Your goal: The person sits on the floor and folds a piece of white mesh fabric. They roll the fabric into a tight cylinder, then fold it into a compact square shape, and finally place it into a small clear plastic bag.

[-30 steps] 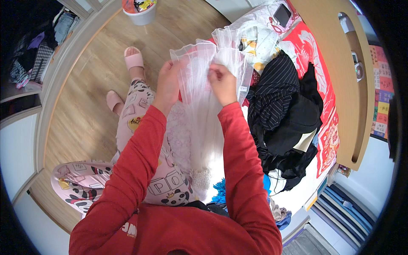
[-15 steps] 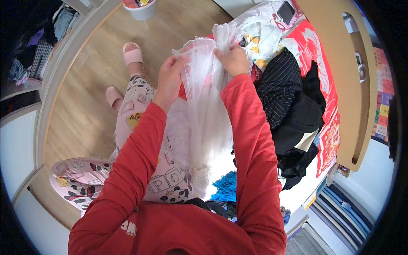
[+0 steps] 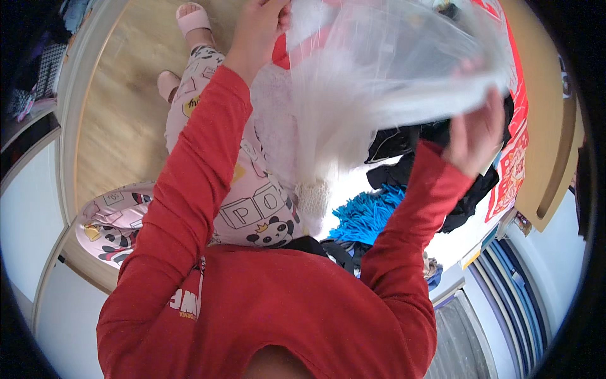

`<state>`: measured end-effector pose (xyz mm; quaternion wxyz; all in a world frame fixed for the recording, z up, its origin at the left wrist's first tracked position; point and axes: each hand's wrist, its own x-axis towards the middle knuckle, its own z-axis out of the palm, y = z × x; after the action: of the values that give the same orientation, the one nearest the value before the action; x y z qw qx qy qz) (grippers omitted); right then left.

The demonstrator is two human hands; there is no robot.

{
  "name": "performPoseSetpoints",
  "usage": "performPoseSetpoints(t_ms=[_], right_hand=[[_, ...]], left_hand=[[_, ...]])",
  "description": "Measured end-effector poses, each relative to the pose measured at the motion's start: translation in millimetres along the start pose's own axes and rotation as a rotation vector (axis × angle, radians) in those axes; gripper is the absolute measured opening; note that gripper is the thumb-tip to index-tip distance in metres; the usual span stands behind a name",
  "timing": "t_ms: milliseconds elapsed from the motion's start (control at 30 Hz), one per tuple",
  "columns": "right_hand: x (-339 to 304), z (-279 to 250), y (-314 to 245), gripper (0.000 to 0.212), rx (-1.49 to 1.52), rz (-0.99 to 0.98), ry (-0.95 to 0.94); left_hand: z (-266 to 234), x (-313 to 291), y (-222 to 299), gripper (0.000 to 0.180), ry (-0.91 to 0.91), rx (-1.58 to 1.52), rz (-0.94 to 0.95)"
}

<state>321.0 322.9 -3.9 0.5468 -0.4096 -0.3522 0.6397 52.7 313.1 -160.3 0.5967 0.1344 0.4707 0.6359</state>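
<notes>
Tulle (image 3: pixel 353 85) now flared rt; R hand (image 3: pixel 478 134) half-open against it, L hand (image 3: pixel 255 31) curled beside it, grip unclear; wardrobe (image 3: pixel 73 95) far L of tulle, w/ clothes (image 3: pixel 52 66).

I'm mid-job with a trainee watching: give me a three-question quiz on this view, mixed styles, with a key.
1. True or false: the sheer white gathered fabric overlaps part of the right hand.
2. In the picture, the bright blue fringed textile is where relative to the cream knitted patch? A left; B right; C directly above.
3. Which crowned animal is printed on the pale pink fabric trousers?

Key: 1 true; 2 B; 3 panda.
</notes>
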Motion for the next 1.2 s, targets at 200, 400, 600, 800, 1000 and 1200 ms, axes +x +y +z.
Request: performPoseSetpoints(t_ms=[200, 400, 600, 800, 1000, 1200], right_hand=[[-40.1, -21.8, -14.5, 0.039, -0.156, -0.136, 0.010], [18.7, 21.8, 32.6, 0.035, -0.052, -0.071, -0.165], [83.8, 30.2, 50.0, 0.043, -0.177, -0.189, -0.147], [53.3, 43.4, 36.9, 0.054, -0.019, -0.068, -0.221], [40.2, 30.7, 24.9, 0.061, 0.164, -0.053, -0.214], [35.3, 27.8, 28.1, 0.057, 0.250, -0.005, -0.274]], left_hand=[[47.3, -20.7, 8.7, 0.021, -0.111, 0.027, 0.012], [31.7, -22.9, -8.4, 0.042, -0.203, 0.554, -0.278], [7.0, 8.9, -15.4, 0.026, 0.061, 0.460, -0.001], [69.3, 18.6, 14.1, 0.053, -0.757, 0.559, 0.355], [99.8, 39.9, 42.7, 0.068, -1.097, 1.485, 0.718], [106.1, 30.1, 67.1, 0.044, -0.985, 0.859, 0.708]])
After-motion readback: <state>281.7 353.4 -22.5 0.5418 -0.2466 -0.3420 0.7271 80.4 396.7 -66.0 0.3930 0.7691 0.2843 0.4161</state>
